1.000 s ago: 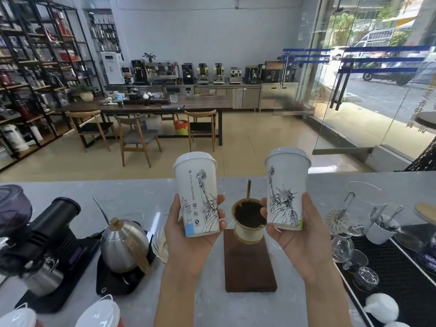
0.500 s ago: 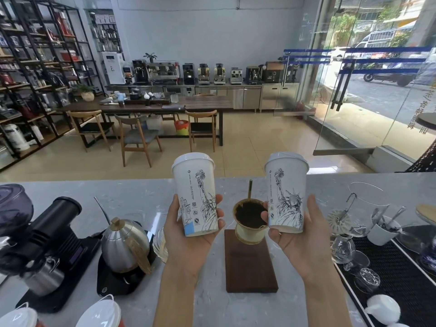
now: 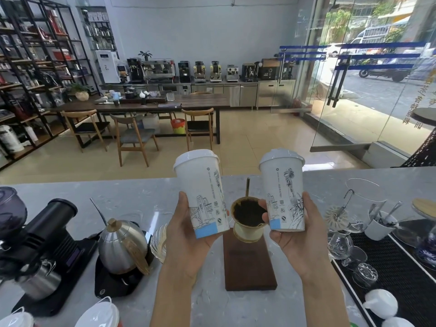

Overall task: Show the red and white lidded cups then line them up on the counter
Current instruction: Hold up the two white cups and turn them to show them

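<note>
Two white lidded cups are held up in the air above the grey marble table [image 3: 132, 204], well clear of its surface. The left hand [image 3: 188, 234] has its fingers wrapped around the lower half of the left cup [image 3: 200, 192], which leans slightly left at the top. The right hand [image 3: 297, 234] grips the right cup [image 3: 283, 194] the same way, low on its body, and this cup stands nearly upright. Both carry line drawings and a pale blue patch near the base. Between the cups, lower down, a dripper [image 3: 247, 218] full of dark grounds sits on a wooden block [image 3: 250, 267]. A steel kettle [image 3: 122, 246] stands to the left, and two more white lids [image 3: 99, 315] show at the near left edge.
</note>
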A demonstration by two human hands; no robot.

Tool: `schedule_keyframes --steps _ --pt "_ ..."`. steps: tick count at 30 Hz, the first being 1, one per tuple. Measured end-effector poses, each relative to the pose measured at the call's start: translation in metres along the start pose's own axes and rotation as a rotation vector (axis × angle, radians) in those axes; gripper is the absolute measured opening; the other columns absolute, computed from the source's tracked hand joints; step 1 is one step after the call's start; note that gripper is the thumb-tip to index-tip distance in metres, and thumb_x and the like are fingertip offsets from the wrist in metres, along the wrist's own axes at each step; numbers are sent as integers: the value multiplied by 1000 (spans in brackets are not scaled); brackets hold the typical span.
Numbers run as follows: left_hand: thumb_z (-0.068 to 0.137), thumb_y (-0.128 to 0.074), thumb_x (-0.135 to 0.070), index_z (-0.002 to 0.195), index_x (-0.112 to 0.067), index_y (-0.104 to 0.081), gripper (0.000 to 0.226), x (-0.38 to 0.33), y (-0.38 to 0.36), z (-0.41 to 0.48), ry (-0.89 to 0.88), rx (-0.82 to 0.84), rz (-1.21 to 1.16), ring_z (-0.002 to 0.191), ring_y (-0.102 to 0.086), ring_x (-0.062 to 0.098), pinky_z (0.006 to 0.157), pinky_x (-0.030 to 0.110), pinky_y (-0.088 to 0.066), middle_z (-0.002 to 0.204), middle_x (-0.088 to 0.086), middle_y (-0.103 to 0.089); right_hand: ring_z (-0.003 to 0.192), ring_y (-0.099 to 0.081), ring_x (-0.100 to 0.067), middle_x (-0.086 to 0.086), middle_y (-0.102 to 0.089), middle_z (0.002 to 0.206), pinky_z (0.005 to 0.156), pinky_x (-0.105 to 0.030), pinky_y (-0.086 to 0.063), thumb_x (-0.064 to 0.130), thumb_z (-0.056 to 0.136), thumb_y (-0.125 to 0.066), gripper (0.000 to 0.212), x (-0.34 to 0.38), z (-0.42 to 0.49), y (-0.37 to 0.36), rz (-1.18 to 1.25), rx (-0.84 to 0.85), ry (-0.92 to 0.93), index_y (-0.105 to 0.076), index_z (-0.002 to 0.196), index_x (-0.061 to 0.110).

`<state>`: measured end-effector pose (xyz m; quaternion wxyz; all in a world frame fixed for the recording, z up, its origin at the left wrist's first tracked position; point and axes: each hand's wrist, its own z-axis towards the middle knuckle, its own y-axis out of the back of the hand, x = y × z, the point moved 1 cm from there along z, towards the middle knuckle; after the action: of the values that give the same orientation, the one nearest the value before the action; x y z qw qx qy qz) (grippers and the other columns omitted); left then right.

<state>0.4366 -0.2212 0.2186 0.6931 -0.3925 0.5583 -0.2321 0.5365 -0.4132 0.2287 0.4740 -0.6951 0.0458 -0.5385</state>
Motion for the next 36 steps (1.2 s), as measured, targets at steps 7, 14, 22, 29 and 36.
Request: schedule_keyframes --steps 7,14,22,29,36 --pt "55 -89 -55 135 -7 -56 99 -1 -5 -2 33 -29 -30 94 -69 42 70 46 -60 114 21 -69 77 -70 -27 -14 -71 105 42 -26 -54 63 86 -47 61 -1 -1 2 5 -21 29 -67 120 17" --pt "93 -48 -54 149 -7 -38 74 -4 -7 -6 85 113 -199 100 -62 39 89 46 -57 150 33 -38 104 -66 -38 -24 -58 133 58 -34 -61 45 94 -46 52 0 -2 6 112 63 18 -54 136 15" --pt "54 -94 -34 148 -10 -40 110 -2 -3 -4 10 -57 -171 103 -65 51 79 62 -55 120 22 -61 79 -70 -27 -17 -68 110 43 -25 -54 67 84 -47 70 -2 1 10 129 8 -38 -59 128 14" --pt "76 -77 -44 148 -13 -40 87 -1 -4 -3 46 17 -173 107 -61 45 87 56 -55 132 24 -54 109 -64 -36 -24 -63 127 52 -30 -60 43 96 -45 52 -4 2 10 123 60 -55 -57 133 10" --pt "83 -71 -45 147 -13 -42 77 2 -3 -5 28 23 -66 109 -61 43 95 64 -45 125 20 -60 95 -70 -31 -16 -68 117 43 -23 -55 57 85 -51 63 -5 1 10 163 19 -49 -59 131 14"
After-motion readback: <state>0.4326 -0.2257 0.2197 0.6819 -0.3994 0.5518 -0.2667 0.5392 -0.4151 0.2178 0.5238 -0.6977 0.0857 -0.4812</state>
